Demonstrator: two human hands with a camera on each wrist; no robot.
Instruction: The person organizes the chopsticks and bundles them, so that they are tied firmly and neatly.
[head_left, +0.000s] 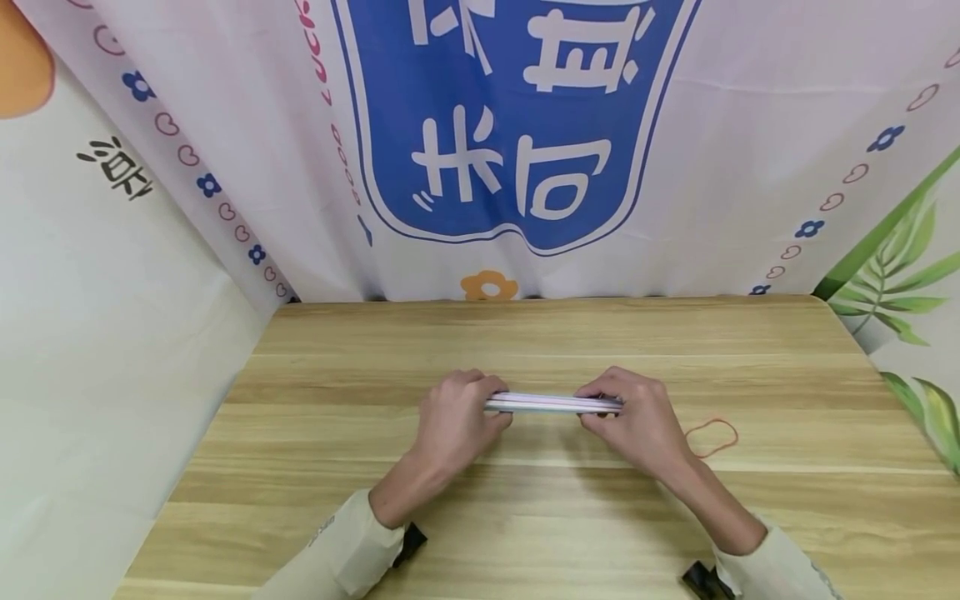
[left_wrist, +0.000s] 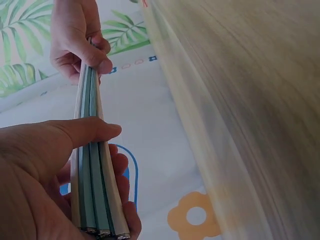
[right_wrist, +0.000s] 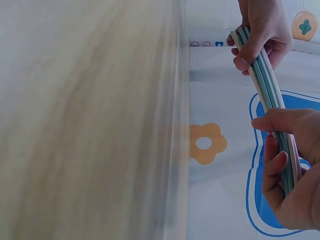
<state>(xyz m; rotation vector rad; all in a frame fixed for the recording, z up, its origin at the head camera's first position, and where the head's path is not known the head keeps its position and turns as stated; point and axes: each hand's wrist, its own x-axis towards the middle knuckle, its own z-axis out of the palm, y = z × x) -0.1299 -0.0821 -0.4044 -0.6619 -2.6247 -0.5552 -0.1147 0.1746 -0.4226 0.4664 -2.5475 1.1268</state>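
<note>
A long, narrow bundle of layered flat strips [head_left: 542,403] stretches between both hands over the wooden table. In the wrist views its edges show teal and cream layers lying close together, with dark ends at the left side. My left hand [head_left: 456,417] grips the left end, thumb along one side and fingers curled round the other. At the opposite end, my right hand [head_left: 639,418] holds the bundle the same way, as the right wrist view shows its thumb [right_wrist: 275,120] across the strips. Each palm hides part of its end.
A thin red loop [head_left: 737,437], like a rubber band, lies on the wooden table [head_left: 540,517] right of the right hand. A printed cloth [head_left: 697,175] hangs behind the table's far edge. Black straps [head_left: 409,546] show at the sleeve cuffs.
</note>
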